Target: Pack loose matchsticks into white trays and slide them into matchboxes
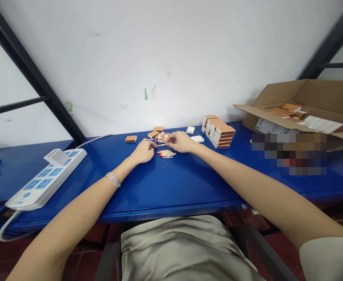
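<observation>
My left hand (144, 151) is closed, its fingers curled together beside a pile of matches (162, 137); a pale matchstick shows at its fingertips. From the other side my right hand (181, 141) pinches at the pile's near edge. Between the fingertips of both hands lies a match (161, 145), its ends partly hidden by the fingers. Just nearer to me, a second group of red-tipped matches (166, 153) lies loosely side by side on the blue table (165, 187). Two matchboxes (153, 134) sit behind the pile, and another matchbox (131, 139) lies left of it.
Stacked matchboxes (218, 132) stand to the right, near white box pieces (197, 139). An open cardboard carton (279, 93) holding more matchboxes is at the far right. On the left lies a white power strip (47, 181) with its cable. A white wall rises behind.
</observation>
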`<state>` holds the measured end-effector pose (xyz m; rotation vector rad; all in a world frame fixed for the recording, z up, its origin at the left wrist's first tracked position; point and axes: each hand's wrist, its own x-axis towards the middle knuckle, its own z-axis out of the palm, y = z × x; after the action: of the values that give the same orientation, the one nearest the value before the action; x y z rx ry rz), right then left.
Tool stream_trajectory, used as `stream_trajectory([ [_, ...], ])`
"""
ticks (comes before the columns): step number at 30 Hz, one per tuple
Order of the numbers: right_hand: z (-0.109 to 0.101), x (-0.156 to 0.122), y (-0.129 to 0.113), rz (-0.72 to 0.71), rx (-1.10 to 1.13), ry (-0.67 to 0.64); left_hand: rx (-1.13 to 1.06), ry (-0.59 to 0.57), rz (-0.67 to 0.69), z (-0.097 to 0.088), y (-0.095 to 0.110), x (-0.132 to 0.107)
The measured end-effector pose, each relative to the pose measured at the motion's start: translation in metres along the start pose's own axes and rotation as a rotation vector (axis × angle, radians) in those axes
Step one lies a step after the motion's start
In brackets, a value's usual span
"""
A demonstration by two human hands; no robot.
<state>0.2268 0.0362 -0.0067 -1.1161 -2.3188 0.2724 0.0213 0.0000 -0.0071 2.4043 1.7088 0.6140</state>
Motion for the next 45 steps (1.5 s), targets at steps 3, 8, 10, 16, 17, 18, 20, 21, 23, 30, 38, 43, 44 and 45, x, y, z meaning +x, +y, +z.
stream_trajectory([
  [3, -0.008, -0.003, -0.004, 0.001, 0.055, -0.039, -0.007, -0.006, -0.027, -0.001, 0.001, -0.001],
  [8, -0.015, -0.003, -0.001, -0.015, 0.117, -0.167, -0.035, -0.056, 0.025, -0.003, 0.006, -0.003],
  [10, -0.012, -0.002, 0.004, 0.019, 0.081, -0.095, -0.049, -0.057, 0.056, -0.003, 0.006, -0.003],
  [16, 0.005, 0.005, 0.020, -0.060, -0.124, -0.011, -0.071, -0.053, 0.099, -0.001, 0.003, -0.003],
  [17, 0.007, 0.006, 0.020, -0.071, -0.145, -0.006, -0.071, -0.053, 0.098, -0.001, 0.003, -0.002],
  [18, 0.009, 0.007, 0.020, -0.074, -0.167, -0.002, -0.069, -0.054, 0.094, -0.001, 0.003, -0.002],
  [20, 0.011, 0.008, 0.018, -0.067, -0.218, 0.001, -0.064, -0.058, 0.086, -0.001, 0.003, -0.002],
  [21, 0.012, 0.008, 0.017, -0.063, -0.244, 0.003, -0.061, -0.059, 0.083, -0.001, 0.003, -0.002],
  [23, 0.011, 0.009, 0.015, -0.060, -0.283, 0.023, -0.055, -0.063, 0.083, -0.001, 0.004, -0.002],
  [30, 0.002, 0.005, 0.007, -0.076, -0.183, 0.079, -0.007, -0.012, 0.001, -0.001, 0.004, -0.001],
  [38, -0.012, -0.007, -0.021, -0.147, 0.066, -0.152, 0.055, 0.129, -0.071, 0.002, -0.017, 0.007],
  [43, -0.011, -0.003, -0.010, -0.056, 0.043, -0.089, 0.042, 0.107, -0.004, 0.001, -0.024, 0.012],
  [44, -0.011, -0.003, -0.008, -0.047, 0.036, -0.074, 0.038, 0.106, 0.009, 0.001, -0.023, 0.013],
  [45, -0.011, -0.002, -0.006, -0.041, 0.028, -0.061, 0.029, 0.106, 0.019, 0.002, -0.022, 0.013],
])
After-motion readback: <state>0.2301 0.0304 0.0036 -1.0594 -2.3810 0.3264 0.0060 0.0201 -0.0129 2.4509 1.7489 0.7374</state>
